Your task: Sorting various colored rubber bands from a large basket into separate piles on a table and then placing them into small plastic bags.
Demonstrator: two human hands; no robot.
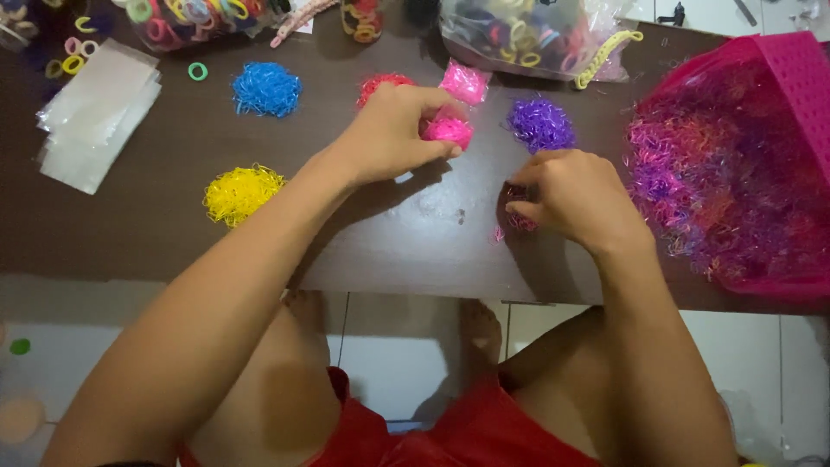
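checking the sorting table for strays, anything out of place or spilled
One green hair ring lies alone on the dark table, apart from the sorted piles. A few pink bands are scattered loose by the right hand. Mixed bands heap over the pink basket rim.

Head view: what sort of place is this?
Probably a home sorting spot: a dark table over tiled floor, band piles sorted by colour, and a pink basket of mixed bands.

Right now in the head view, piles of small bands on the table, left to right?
yellow pile → blue pile → red pile → pink pile under the left hand → purple pile → mixed heap in the pink basket.
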